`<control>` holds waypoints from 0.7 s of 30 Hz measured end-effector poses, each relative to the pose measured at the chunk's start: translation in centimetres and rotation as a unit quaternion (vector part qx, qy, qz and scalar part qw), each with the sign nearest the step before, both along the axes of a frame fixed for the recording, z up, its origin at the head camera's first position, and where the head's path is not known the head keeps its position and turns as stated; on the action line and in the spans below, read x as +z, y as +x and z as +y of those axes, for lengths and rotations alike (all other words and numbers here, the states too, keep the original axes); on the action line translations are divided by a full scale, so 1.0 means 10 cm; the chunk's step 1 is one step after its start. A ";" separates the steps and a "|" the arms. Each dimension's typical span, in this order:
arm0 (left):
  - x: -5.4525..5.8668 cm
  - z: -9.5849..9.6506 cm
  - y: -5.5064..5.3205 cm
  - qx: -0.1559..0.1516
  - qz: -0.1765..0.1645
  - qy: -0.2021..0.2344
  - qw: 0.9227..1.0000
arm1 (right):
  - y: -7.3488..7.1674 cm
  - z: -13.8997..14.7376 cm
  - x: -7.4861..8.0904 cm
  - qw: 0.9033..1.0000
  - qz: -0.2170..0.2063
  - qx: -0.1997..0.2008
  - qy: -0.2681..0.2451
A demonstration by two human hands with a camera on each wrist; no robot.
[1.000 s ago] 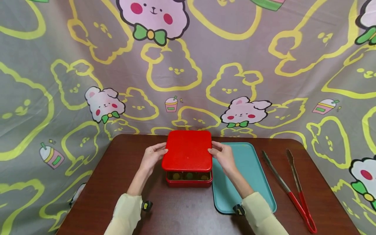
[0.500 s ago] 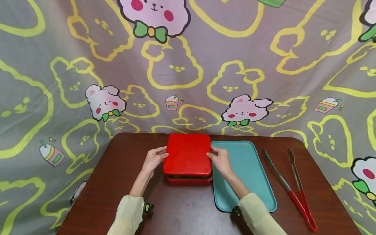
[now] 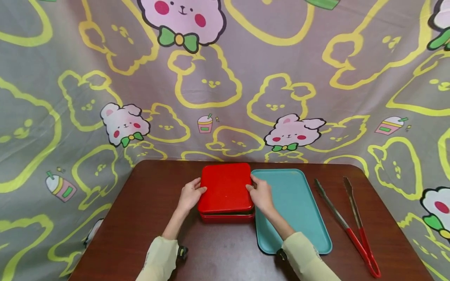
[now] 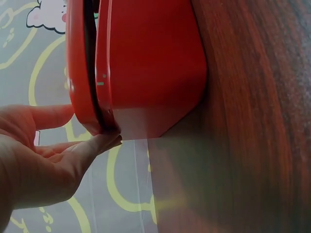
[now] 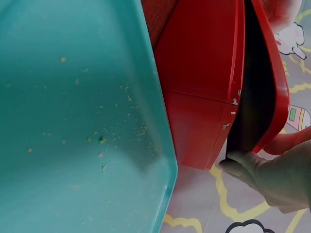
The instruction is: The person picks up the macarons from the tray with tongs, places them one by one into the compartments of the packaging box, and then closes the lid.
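A red square lid (image 3: 226, 187) lies tilted over a red metal box (image 3: 226, 218) at the middle of the table. My left hand (image 3: 191, 194) pinches the lid's left edge between thumb and fingers. On the other side my right hand (image 3: 261, 194) grips the right edge. From the left wrist, only a narrow dark gap separates the lid (image 4: 80, 73) from the box wall (image 4: 150, 53). The right wrist view shows a wider gap, with the lid (image 5: 278, 87) raised off the rim there. What the box holds is hidden now.
A teal tray (image 3: 295, 218) stands right beside the box, with small crumbs on its surface in the right wrist view. Metal tongs with red handles (image 3: 363, 249) lie spread at the table's right. A patterned cloth (image 3: 225, 86) hangs behind the table.
The lid has come down onto the box, narrowing the front gap and covering the contents seen earlier. My left hand has shifted slightly right, and the lid has turned a little.
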State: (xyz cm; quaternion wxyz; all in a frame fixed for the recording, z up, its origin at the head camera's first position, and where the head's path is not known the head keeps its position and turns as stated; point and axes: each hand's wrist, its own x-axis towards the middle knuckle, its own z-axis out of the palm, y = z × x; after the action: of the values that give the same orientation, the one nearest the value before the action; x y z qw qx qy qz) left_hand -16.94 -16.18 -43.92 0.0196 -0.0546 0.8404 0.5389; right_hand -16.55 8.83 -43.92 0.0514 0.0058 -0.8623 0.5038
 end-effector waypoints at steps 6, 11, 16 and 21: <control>0.01 0.03 0.03 -0.020 0.013 -0.034 0.999 | 0.02 0.00 -0.07 1.000 0.006 0.009 0.024; 0.00 0.06 0.05 -0.035 0.021 -0.066 0.997 | 0.04 0.00 -0.10 1.000 0.002 0.012 0.029; 0.01 0.06 0.06 -0.032 0.019 -0.067 0.997 | 0.05 -0.01 -0.14 0.999 -0.014 0.010 0.030; 0.00 0.03 0.07 -0.035 0.015 -0.066 0.997 | 0.05 -0.02 -0.15 0.999 -0.012 0.012 0.037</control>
State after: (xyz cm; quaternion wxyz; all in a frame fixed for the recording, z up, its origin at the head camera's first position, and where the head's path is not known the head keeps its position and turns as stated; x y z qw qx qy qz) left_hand -16.21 -15.84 -43.93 0.0218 -0.0184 0.8758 0.4819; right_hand -16.05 8.66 -45.45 0.0346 0.0116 -0.8806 0.4725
